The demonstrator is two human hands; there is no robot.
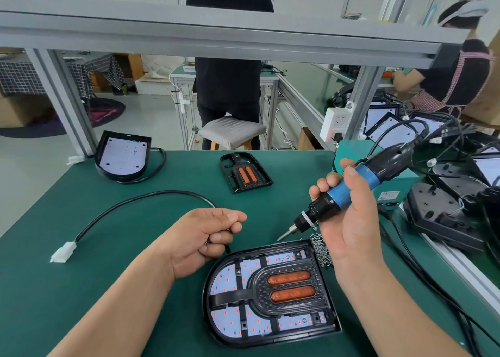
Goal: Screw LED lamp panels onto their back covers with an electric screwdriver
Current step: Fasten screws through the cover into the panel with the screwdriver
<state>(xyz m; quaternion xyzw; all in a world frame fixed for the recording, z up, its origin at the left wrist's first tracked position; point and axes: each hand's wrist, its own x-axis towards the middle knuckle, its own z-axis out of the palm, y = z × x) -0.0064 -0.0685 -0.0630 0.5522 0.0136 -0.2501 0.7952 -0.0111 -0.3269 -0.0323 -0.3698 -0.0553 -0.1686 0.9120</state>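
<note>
The only writing near me is a small label on the front of the teal power box (403,179) at my right, and it is too small and blurred to read; the blue-and-black electric screwdriver (339,193) shows no brand I can make out. My right hand (351,221) is wrapped around that screwdriver, fingers curled over the blue barrel and thumb along its upper side, so the tool slants with its bit pointing down and to the left, in the air just above the far edge of the lamp and not touching it. My left hand (205,235) hovers over the green table mat (81,289) with its fingers curled in; the black cable (135,198) runs under it, and I cannot tell whether I hold that cable or anything else. The lamp lies flat just in front of me: the white LED panel (227,278), dotted with red points, sits inside the black back cover (206,306), with a black frame with two orange lenses (290,286) on top. A heap of small screws (322,251) lies at its far right corner, partly behind my right hand. The cable ends in a white connector (63,252) to the left. Further off sit a second lamp (121,156) and a loose lens frame (244,172), and stacked lamps (443,208) crowd the right bench.
</note>
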